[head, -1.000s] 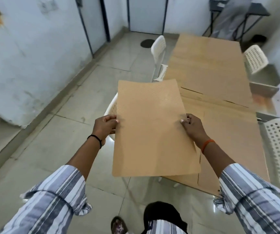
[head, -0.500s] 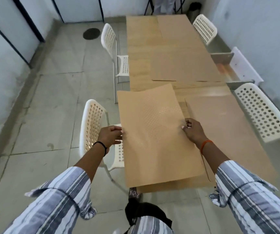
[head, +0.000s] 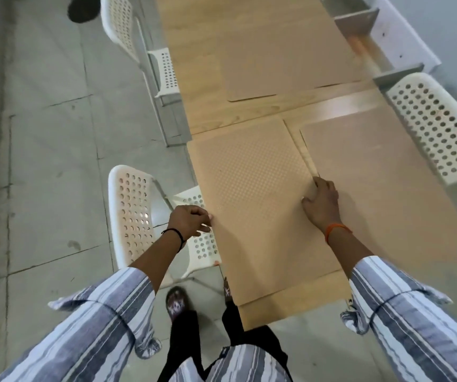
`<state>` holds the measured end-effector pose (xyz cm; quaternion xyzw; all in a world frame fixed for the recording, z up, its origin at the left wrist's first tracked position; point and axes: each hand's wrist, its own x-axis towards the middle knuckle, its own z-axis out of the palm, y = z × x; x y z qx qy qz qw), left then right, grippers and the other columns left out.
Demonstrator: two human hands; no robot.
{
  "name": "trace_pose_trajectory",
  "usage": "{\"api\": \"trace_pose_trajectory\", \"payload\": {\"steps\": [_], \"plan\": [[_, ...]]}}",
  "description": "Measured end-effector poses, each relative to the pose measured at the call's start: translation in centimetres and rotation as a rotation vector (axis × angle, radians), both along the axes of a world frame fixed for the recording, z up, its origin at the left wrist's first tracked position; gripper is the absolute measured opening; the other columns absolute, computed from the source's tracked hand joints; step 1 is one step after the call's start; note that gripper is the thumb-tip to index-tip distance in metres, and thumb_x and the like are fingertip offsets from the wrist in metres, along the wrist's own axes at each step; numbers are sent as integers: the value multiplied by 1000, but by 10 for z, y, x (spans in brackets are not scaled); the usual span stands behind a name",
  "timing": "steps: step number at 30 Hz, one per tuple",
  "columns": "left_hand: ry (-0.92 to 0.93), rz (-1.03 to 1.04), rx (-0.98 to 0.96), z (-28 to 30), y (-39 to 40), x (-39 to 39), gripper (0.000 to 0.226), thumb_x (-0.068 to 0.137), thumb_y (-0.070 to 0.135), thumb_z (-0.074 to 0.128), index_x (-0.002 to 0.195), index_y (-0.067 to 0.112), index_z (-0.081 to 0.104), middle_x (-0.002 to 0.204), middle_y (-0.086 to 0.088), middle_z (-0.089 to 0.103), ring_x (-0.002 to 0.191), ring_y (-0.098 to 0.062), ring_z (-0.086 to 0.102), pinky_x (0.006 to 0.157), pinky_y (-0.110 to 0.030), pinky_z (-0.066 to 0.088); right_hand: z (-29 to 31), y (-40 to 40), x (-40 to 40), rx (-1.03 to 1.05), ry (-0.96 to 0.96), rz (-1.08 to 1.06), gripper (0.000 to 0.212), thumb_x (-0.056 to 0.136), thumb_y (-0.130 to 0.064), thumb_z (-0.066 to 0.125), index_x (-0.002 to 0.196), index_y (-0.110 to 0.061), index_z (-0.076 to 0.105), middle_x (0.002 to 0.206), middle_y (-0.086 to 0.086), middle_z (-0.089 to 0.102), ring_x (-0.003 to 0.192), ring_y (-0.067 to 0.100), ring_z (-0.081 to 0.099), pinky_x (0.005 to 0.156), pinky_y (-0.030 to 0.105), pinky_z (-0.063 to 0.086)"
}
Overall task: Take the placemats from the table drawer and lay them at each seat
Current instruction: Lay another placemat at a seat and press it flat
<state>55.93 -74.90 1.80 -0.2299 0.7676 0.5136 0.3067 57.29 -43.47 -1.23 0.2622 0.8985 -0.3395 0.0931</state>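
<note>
Person stands at the near end of a long wooden tabletop (head: pixel 210 106), both arms reaching forward in striped sleeves.

Placemat in hand (head: pixel 257 199): tan, with a dotted embossed texture, lying flat on the near left part of the tabletop. Its left edge runs along or slightly past the table's left side, and its near corner overhangs toward the person.

Left hand (head: pixel 187 223): at the left edge of this placemat, fingers (head: pixel 204 217) curled with the tips pinching the edge. A black band sits on the wrist.

Right hand (head: pixel 322 201): on the right edge of the same placemat, fingers bent and pressing down at the edge; whether the thumb goes under the mat cannot be told. An orange band sits on the wrist.

Second placemat (head: pixel 381 188): plain tan, flat on the near right part of the tabletop, just beside the first with a narrow strip of wood between them.

Third placemat (head: pixel 282 59): flat farther along the tabletop on the right side, apart from the two near ones.

White perforated chair (head: pixel 136 213) stands at the near left seat, its seat partly under the left hand. Another white chair (head: pixel 437 125) is at the near right seat, and a third (head: pixel 128 28) at the far left. An open drawer (head: pixel 373 42) projects from the table's right side between the right-hand seats. Grey tiled floor (head: pixel 51 161).
</note>
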Motion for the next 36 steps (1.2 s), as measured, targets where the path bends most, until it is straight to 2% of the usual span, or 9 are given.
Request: {"api": "trace_pose_trajectory", "payload": {"steps": [4, 8, 13, 15, 19, 22, 26, 31, 36], "plan": [[-13, -152, -15, -9, 4, -10, 8, 85, 11, 72, 79, 8, 68, 76, -9, 74, 59, -12, 67, 58, -25, 48, -3, -30, 16, 301, -44, 93, 80, 85, -28, 62, 153, -11, 23, 161, 13, 16, 146, 37, 15, 115, 56, 20], [2, -324, -60, -13, 4, -17, 10, 86, 15, 71, 79, 8, 70, 79, -8, 76, 61, -12, 68, 54, -21, 48, -7, -75, 35, 320, -42, 185, 80, 88, -43, 57, 154, -15, 22, 165, 9, 5, 151, 36, 1, 116, 65, 8], [330, -735, -495, -5, 1, -44, 21, 86, 36, 66, 74, 19, 72, 67, 5, 72, 64, -14, 69, 64, -28, 56, -11, -120, 52, 276, -100, 108, 83, 88, -59, 51, 155, -20, 20, 165, 5, -2, 152, 31, -7, 113, 69, 4], [532, -798, -604, -1, 0, -59, 20, 86, 40, 64, 84, 21, 71, 79, 3, 71, 75, -17, 66, 65, -28, 52, -15, -135, 59, 258, -121, 45, 85, 88, -63, 48, 156, -22, 18, 165, 3, -5, 151, 31, -8, 114, 69, 2], [744, -1051, -460, -6, -3, -82, 39, 89, 33, 62, 125, 17, 59, 125, -2, 59, 115, -22, 54, 88, -38, 49, -22, -164, 73, 300, -162, -102, 87, 87, -72, 39, 156, -28, 11, 165, 1, -8, 151, 32, -7, 114, 70, 2], [764, -1324, -422, -15, -8, -95, 65, 89, 34, 65, 145, 16, 39, 155, -7, 32, 141, -26, 31, 109, -41, 36, -23, -179, 82, 328, -206, -239, 90, 85, -79, 33, 156, -31, 6, 165, 1, -11, 151, 31, -9, 114, 71, 1], [772, -1528, -471, -20, -8, -116, 83, 87, 40, 66, 153, 23, 20, 163, -8, 7, 149, -30, 9, 116, -50, 25, -21, -197, 96, 287, -264, -395, 94, 83, -81, 35, 157, -33, 3, 165, -1, -15, 151, 29, -13, 114, 69, 0], [723, -1679, -576, -21, 3, -135, 90, 83, 51, 67, 153, 31, 15, 163, -9, 0, 149, -33, 4, 113, -57, 25, -24, -215, 102, 330, -323, -483, 95, 82, -82, 31, 157, -32, 0, 165, 4, -12, 152, 32, -8, 112, 70, 11], [724, -1737, -607, -22, 10, -134, 92, 79, 54, 69, 153, 33, 17, 163, -7, 1, 149, -32, 4, 110, -61, 28, -25, -225, 107, 288, -350, -522, 95, 82, -81, 32, 156, -32, -2, 165, 4, -14, 151, 33, -9, 110, 71, 11]]}}
